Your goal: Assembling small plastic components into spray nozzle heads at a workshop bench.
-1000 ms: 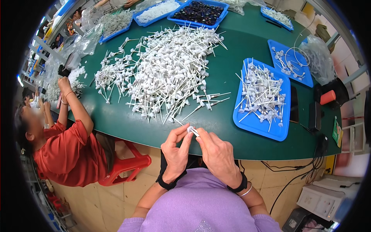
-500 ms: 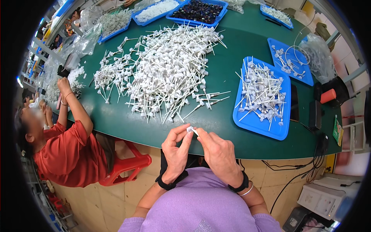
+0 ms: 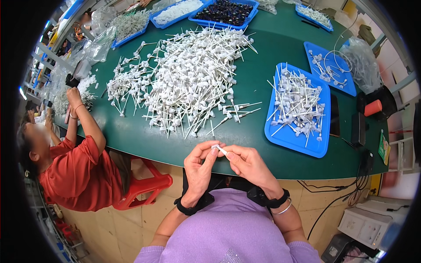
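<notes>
Just in front of the table edge, my left hand [image 3: 198,168] pinches the head of a small white plastic part with a thin stem [image 3: 222,151]. The fingertips of my right hand [image 3: 251,164] close on the stem end, which slants down to the right. Beyond my hands lies a large heap of similar white stemmed parts [image 3: 193,79], a few strays at its near right side. To the right, a blue tray [image 3: 291,147] holds more such parts. My fingers partly cover the piece, so its exact shape is hard to make out.
A second blue tray [image 3: 348,87] with a few parts and a thin tube lies farther right. Blue trays of white pieces [image 3: 180,12] and dark pieces [image 3: 226,13] stand at the back. At left, a person in a red shirt [image 3: 76,175] sits on a red stool [image 3: 151,190].
My right hand has turned, its wrist shifting right and its fingers now gripping the stem from the side. The left hand keeps hold of the head almost unmoved.
</notes>
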`<state>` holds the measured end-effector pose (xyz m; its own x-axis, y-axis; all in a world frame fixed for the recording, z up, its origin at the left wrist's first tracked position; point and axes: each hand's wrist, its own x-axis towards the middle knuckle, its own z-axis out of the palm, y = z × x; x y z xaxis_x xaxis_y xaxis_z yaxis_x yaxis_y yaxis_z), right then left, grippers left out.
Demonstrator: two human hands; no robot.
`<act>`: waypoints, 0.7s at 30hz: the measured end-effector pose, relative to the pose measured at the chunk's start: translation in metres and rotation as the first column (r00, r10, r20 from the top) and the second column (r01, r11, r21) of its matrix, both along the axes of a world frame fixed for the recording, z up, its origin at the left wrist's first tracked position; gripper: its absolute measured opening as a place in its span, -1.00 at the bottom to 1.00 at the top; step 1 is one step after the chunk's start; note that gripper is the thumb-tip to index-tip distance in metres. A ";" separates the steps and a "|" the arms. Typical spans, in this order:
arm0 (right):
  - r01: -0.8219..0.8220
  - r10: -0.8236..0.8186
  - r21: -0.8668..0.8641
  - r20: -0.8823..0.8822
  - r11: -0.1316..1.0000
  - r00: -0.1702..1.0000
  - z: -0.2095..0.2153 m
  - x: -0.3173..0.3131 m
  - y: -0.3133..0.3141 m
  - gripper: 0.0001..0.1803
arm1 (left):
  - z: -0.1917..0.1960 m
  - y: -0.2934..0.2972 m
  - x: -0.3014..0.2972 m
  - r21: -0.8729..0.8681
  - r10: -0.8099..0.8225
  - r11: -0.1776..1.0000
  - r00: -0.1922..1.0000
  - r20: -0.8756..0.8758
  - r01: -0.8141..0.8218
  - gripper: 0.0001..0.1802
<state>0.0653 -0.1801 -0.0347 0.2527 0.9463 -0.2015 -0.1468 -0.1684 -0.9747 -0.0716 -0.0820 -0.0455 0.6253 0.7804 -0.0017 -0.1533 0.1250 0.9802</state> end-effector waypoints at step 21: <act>0.047 -0.028 -0.114 0.162 0.992 0.986 0.034 0.000 -0.010 -0.70 | 0.007 0.011 0.000 -0.071 0.029 0.997 0.995 -0.097 -0.036 -0.80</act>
